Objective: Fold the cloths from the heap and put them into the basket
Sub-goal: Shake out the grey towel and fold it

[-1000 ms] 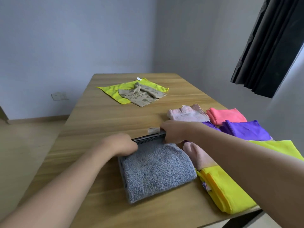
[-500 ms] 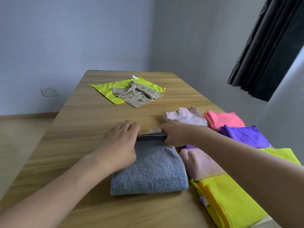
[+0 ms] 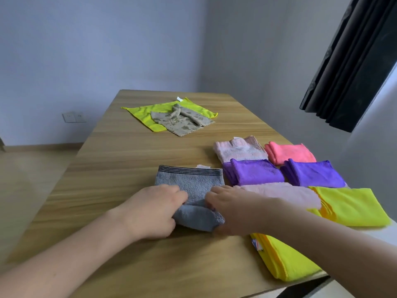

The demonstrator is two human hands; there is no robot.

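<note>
- Where the wooden worktop [image 3: 129, 168] fills the lower view, every cloth is carried on it.
- A black curtain [image 3: 352, 61] is seen hanging at the upper right.
- Two folded yellow cloths are laid at the near right edge, one [image 3: 352, 205] behind the right forearm and one [image 3: 285, 261] in front of it.
- A flat lime cloth [image 3: 146, 112] is spread at the far end, with a crumpled beige patterned cloth [image 3: 182, 121] resting on it.
- The grey towel [image 3: 191, 181] is placed near the front middle, its striped border turned away and its near edge lifted.
- Beside it, folded cloths are ranged: two purple [image 3: 251, 173] [image 3: 311, 173], a pale pink [image 3: 238, 147], a coral [image 3: 290, 153], and a light pink [image 3: 277, 190].
- The towel's near edge is gripped by the left hand [image 3: 150, 214] and the right hand [image 3: 238, 211], fingers curled round it.
</note>
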